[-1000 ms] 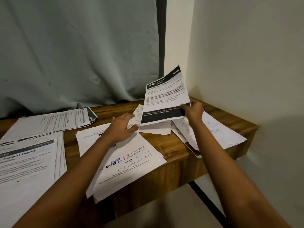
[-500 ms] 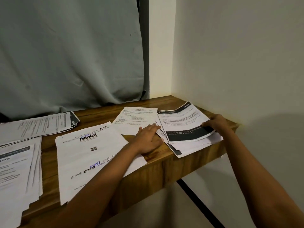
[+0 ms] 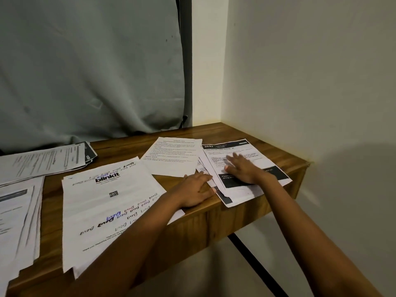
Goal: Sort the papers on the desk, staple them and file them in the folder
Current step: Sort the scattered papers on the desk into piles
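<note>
Hands lie flat, fingers straight: right hand (image 3: 242, 170) presses the white, black-banded printed sheet (image 3: 264, 160) on the brown wooden worktop (image 3: 128, 152); left hand (image 3: 194, 192) rests against that sheet's left edge.

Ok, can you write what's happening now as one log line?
step: sorting | right hand: flat on black-banded sheet | left hand: touching pile edge

wooden desk (image 3: 278, 144) in a wall corner; on it blinkit sheets (image 3: 102, 206) front-middle, text sheet (image 3: 171, 157) behind, black-banded stack (image 3: 246, 146) right, far-left pile (image 3: 42, 161), near-left pile (image 3: 17, 221)
</note>
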A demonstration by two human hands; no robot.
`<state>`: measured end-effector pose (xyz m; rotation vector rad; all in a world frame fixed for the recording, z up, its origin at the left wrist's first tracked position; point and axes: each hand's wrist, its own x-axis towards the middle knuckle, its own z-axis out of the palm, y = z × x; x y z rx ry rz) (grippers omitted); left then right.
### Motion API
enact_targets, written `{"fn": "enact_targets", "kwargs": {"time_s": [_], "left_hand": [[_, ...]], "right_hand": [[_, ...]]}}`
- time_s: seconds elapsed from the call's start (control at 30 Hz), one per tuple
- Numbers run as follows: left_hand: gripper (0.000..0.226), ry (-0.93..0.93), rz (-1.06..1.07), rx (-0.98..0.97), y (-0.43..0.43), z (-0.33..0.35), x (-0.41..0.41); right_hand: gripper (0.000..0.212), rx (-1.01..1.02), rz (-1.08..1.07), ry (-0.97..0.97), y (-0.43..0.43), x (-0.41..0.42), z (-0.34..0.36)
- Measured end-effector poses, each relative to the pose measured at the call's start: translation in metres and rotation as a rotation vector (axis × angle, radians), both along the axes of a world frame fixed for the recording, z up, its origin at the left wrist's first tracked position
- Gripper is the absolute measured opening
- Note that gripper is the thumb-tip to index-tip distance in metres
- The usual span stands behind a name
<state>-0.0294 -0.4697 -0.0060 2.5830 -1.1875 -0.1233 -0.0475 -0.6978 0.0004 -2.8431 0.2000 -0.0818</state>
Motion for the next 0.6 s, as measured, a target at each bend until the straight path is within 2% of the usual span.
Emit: {"fn": "enact_targets", "kwargs": {"time_s": [0.07, 0.23, 0.33, 0.37, 0.43, 0.5, 0.53, 0.6], "left_hand": [[0.059, -0.006, 0.028, -0.045, 0.013, 0.005, 0.005], [0.054, -0.001, 0.166, -0.236, 0.066, 0.01, 0.029], [0.052, 0.014, 0.218, -0.262, 0.095, 0.006, 0.037], [0.053, 0.003, 0.231, -0.247, 0.103, 0.004, 0.038], [0.056, -0.038, 0.244, -0.197, 0.114, -0.001, 0.042], [0.057, -0.029, 0.257, -0.155, 0.118, -0.006, 0.044], [0.058, -0.026, 0.258, -0.134, 0.117, -0.01, 0.045], [0.059, -0.054, 0.262, -0.103, 0.117, -0.018, 0.048]], "right_hand": [[0.064, -0.041, 0.005, 0.087, 0.003, 0.006, -0.011], [0.063, -0.046, -0.031, 0.081, 0.0, 0.011, -0.02], [0.06, -0.08, -0.045, 0.114, 0.005, 0.016, -0.009], [0.056, -0.081, -0.056, 0.06, 0.008, 0.018, -0.006], [0.044, -0.025, -0.088, -0.214, 0.023, 0.025, -0.001], [0.032, 0.14, -0.133, -0.478, 0.047, 0.033, 0.003], [0.029, 0.226, -0.155, -0.508, 0.061, 0.036, 0.005], [0.034, 0.298, -0.18, -0.406, 0.084, 0.047, 0.006]]}}
